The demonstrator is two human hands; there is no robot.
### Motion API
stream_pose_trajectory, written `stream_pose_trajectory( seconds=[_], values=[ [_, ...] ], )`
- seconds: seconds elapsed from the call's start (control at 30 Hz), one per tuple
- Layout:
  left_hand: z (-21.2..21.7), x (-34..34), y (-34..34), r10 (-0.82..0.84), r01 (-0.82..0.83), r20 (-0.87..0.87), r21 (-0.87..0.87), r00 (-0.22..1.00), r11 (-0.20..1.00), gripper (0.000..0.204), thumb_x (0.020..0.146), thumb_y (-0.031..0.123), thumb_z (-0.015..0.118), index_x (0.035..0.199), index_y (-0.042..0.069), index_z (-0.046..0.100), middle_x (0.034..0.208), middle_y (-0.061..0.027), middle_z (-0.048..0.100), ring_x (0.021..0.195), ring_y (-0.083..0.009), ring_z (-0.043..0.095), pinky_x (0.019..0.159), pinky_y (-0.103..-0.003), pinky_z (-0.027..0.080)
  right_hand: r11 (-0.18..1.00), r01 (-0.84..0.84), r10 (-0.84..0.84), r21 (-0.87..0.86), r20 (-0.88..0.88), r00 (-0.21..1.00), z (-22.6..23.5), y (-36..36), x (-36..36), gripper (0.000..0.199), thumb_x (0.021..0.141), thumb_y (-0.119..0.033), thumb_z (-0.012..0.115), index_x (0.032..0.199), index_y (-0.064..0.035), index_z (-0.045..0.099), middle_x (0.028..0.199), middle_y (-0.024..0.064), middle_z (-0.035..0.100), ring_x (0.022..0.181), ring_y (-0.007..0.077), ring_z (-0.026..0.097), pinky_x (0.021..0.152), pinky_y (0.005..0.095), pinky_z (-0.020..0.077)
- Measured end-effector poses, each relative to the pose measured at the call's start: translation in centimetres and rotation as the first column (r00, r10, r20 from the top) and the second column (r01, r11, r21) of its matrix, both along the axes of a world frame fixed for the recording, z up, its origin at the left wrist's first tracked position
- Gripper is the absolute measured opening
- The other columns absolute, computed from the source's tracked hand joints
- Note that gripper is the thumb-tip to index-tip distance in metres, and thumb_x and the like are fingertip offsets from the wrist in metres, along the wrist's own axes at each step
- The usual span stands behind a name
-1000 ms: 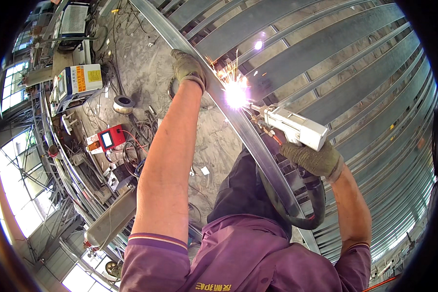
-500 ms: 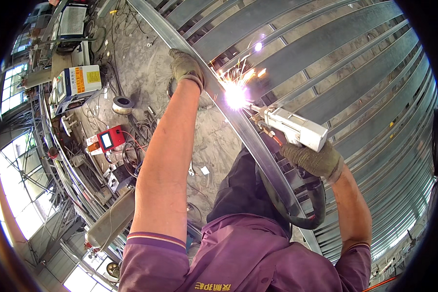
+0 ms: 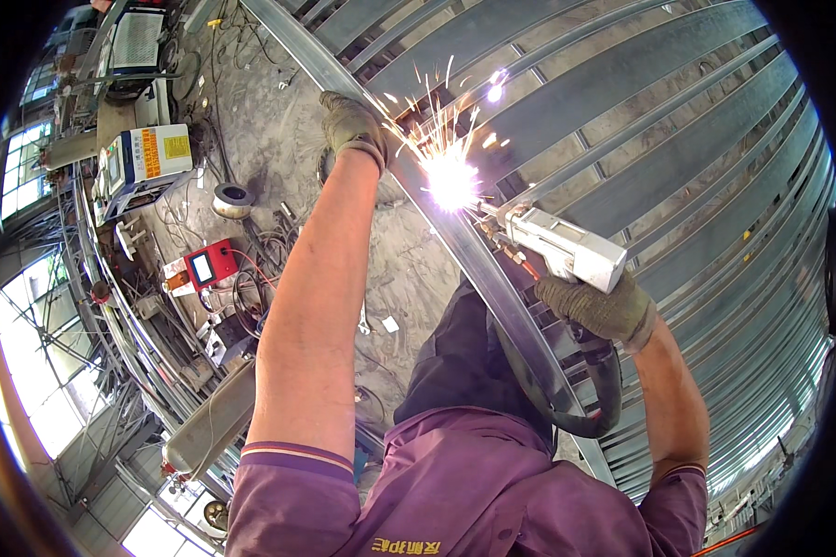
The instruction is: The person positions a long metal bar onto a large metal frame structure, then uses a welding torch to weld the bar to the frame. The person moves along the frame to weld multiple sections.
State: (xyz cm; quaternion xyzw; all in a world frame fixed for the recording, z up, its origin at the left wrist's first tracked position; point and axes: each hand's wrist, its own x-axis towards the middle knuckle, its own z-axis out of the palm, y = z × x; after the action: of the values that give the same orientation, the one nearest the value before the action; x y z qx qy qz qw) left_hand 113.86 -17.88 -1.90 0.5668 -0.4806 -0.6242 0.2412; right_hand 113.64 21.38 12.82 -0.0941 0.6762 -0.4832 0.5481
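My gloved right hand (image 3: 599, 306) grips a white handheld welding torch (image 3: 562, 246) whose tip points at a bright flash with flying sparks (image 3: 450, 176) on a long grey steel beam (image 3: 492, 278). A black hose (image 3: 590, 408) loops down from the torch. My gloved left hand (image 3: 351, 125) holds the same beam just above the flash, arm stretched out. Both hands wear grey-green work gloves.
Rows of parallel steel bars (image 3: 669, 158) fill the right side. On the concrete floor at left stand a white welding machine (image 3: 144, 162), a red box with a screen (image 3: 209, 265), a wire spool (image 3: 232, 197), cables and a grey gas cylinder (image 3: 209, 427).
The spark burst has grown brighter and wider. Both hands and the torch stay at almost the same place on the beam.
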Motion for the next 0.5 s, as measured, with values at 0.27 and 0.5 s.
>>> stream_pose_trajectory(
  seconds=[0.27,0.5],
  values=[
    [2.9,0.2,0.7,-0.051,0.052,0.206,0.001,0.977,0.999,0.074,0.110,0.058,0.030,0.142,-0.002,0.058,0.140,-0.0166,0.065,0.124,-0.0307,0.065,0.104,-0.041,0.051,1.000,0.003,-0.003,0.001,-0.004,1.000,-0.4,0.6,0.4,0.062,0.087,-0.032,0.086,0.140,-0.0091,0.063,0.115,0.0077,0.075,0.097,0.0142,0.067,0.081,0.0317,0.0581],
    [-0.4,0.4,-1.1,-0.015,0.018,0.122,-0.025,0.992,1.000,0.070,0.110,0.056,0.031,0.143,-0.001,0.056,0.137,-0.0173,0.067,0.122,-0.0304,0.066,0.104,-0.041,0.051,0.999,0.001,-0.002,0.032,0.025,1.000,0.0,0.6,0.5,0.064,0.087,-0.033,0.087,0.141,-0.0095,0.063,0.116,0.0073,0.075,0.099,0.0126,0.066,0.082,0.0313,0.0577]
  ],
)
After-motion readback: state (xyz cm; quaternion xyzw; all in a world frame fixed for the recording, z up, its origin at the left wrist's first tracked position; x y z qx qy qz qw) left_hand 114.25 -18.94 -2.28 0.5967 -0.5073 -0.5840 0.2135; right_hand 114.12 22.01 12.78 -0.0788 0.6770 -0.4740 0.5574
